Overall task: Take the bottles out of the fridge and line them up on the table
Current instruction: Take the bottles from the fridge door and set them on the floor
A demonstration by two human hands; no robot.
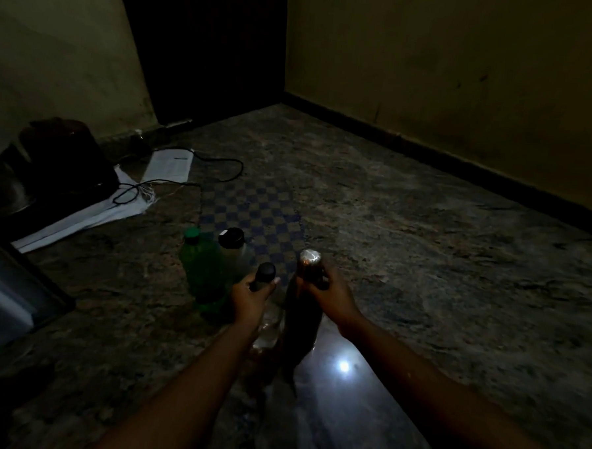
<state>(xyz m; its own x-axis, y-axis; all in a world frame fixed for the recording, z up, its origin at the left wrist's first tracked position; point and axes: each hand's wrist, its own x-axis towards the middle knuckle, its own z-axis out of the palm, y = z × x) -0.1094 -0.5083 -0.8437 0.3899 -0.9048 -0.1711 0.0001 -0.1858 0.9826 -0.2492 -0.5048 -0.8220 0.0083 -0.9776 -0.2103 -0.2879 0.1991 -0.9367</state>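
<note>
Bottles: four, all upright, long axes vertical, clustered on mottled stone surface near checkered mat. Left hand closed round neck of clear bottle, black cap. Right hand closed round neck of dark metal bottle, shiny rounded cap. Behind, touching: green plastic bottle, clear jar-shaped bottle.

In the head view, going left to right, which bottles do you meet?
Green bottle → clear bottle with a black lid → black-capped bottle held by the left hand → dark metal bottle held by the right hand.
</note>
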